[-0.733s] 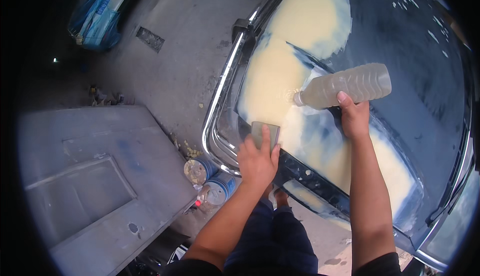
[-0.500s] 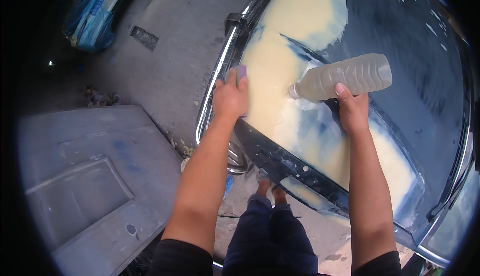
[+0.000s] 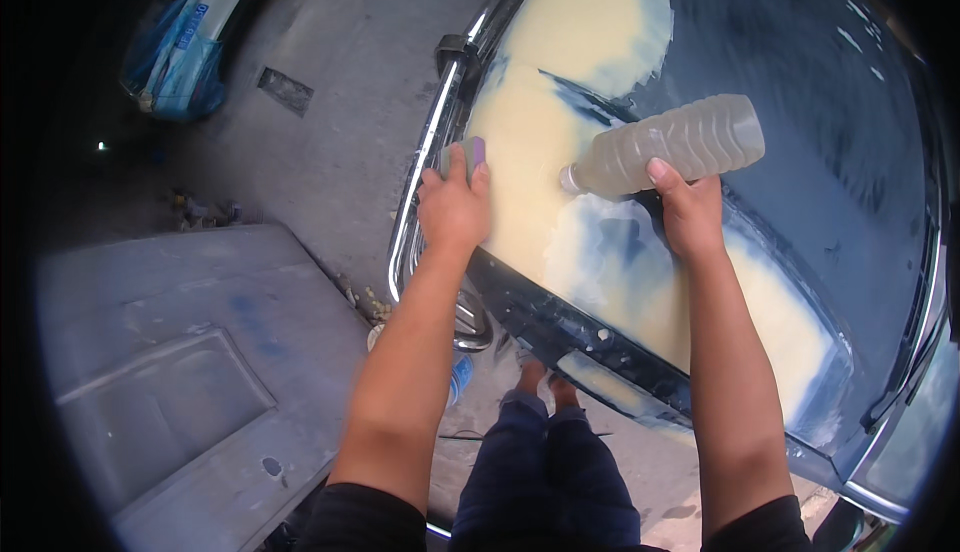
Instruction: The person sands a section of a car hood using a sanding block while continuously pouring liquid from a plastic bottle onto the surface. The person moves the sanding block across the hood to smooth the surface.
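Note:
My left hand (image 3: 455, 210) is closed around a small grey and purple block (image 3: 478, 150), which looks like a sanding block. It presses at the rim of a dark blue car panel (image 3: 780, 202), where cream-coloured filler (image 3: 535, 127) covers the surface. Held on its side above the panel is a ribbed clear plastic bottle (image 3: 690, 142) of cloudy liquid. My right hand (image 3: 692, 207) grips it from below, thumb on the near side. The bottle's capped neck points left, toward the filler. Part of the block is hidden under my left fingers.
A chrome bar (image 3: 435, 142) runs along the panel's left side. At lower left lies a grey door-like panel (image 3: 190, 352). A blue container (image 3: 460, 377) stands on the floor near my feet. Another vehicle, partly wrapped in blue (image 3: 190, 62), is at the far left.
The car panel, both hands and the bottle all sit slightly farther left in view. Slightly more of the block shows above my left fingers. Both grips stay the same.

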A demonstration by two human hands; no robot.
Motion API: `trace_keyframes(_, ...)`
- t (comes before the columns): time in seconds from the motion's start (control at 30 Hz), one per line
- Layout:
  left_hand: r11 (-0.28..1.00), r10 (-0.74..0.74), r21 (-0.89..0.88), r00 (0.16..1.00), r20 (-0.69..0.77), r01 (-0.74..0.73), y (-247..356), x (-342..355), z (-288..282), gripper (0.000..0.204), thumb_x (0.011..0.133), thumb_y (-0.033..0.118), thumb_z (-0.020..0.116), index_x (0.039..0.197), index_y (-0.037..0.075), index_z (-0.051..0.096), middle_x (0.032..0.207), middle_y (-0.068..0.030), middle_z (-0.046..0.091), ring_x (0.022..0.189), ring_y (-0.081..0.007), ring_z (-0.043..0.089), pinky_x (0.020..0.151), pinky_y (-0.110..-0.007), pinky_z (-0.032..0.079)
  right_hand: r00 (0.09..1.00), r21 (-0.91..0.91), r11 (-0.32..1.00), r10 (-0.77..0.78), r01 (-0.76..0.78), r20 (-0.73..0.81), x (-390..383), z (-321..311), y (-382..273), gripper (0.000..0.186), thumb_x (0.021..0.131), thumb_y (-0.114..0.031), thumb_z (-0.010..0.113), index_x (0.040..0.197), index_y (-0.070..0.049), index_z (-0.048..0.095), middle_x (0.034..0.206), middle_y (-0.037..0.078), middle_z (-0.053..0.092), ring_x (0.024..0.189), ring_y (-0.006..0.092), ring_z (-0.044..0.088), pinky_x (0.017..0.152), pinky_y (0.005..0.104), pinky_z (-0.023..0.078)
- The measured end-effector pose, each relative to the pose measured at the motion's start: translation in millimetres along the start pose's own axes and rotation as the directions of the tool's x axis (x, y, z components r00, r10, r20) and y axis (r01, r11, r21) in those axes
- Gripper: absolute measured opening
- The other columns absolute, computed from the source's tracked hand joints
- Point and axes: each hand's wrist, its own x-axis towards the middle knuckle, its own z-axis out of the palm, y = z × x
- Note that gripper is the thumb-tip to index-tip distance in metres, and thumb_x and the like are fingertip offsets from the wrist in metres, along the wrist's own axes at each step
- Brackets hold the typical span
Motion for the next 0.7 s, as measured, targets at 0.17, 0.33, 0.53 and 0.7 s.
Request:
trace_keyframes(0.17, 0.943, 0.325, 0.066, 0.946, 0.015, -0.325, 26, -167, 13, 0.065, 0.090, 0.040, 0.064, 0.146, 0.012, 0.048, 0.119, -0.0299, 0.047, 0.103, -0.0459, 0.050, 0.090, -0.054, 0.044, 0.999, -0.045, 0.998, 0.031, -0.032, -0.012, -2, -7, 1, 0.052, 0.080, -0.028, 0.081, 0.119, 0.000, 0.059, 0.111, 0.008, 0.065, 0.104, 0.0187, 0.060, 0.092, 0.0342, 0.048)
trace_keyframes(0.33, 0.971, 0.212, 0.119, 0.976, -0.050, -0.205, 18, -69, 9, 0.059, 0.094, 0.042, 0.057, 0.145, 0.013, 0.047, 0.113, -0.0232, 0.050, 0.101, -0.0407, 0.052, 0.085, -0.052, 0.045, 1.000, -0.019, 1.000, -0.011, 0.011, -0.007, 0, -2, 1, 0.053, 0.079, -0.028, 0.082, 0.118, 0.000, 0.060, 0.111, 0.008, 0.065, 0.103, 0.0190, 0.061, 0.092, 0.0339, 0.048)
trace_keyframes(0.53, 0.976, 0.205, 0.074, 0.979, -0.001, -0.205, 35, -101, 8, 0.058, 0.094, 0.040, 0.058, 0.145, 0.014, 0.048, 0.113, -0.0232, 0.050, 0.102, -0.0417, 0.051, 0.087, -0.052, 0.045, 0.999, -0.041, 0.999, -0.013, 0.011, -0.051, 1, -4, -5, 0.053, 0.079, -0.027, 0.082, 0.118, 0.000, 0.060, 0.111, 0.008, 0.065, 0.103, 0.0193, 0.061, 0.092, 0.0341, 0.047)
trace_keyframes(0.7, 0.920, 0.385, 0.085, 0.923, 0.002, -0.383, 38, -181, 21, 0.065, 0.088, 0.041, 0.067, 0.145, 0.016, 0.048, 0.119, -0.0257, 0.048, 0.099, -0.0416, 0.050, 0.083, -0.053, 0.043, 0.992, 0.016, 0.999, -0.042, 0.044, -0.116, -15, -16, -16, 0.056, 0.081, -0.025, 0.080, 0.123, 0.000, 0.055, 0.117, 0.009, 0.062, 0.109, 0.0206, 0.058, 0.097, 0.0357, 0.045)
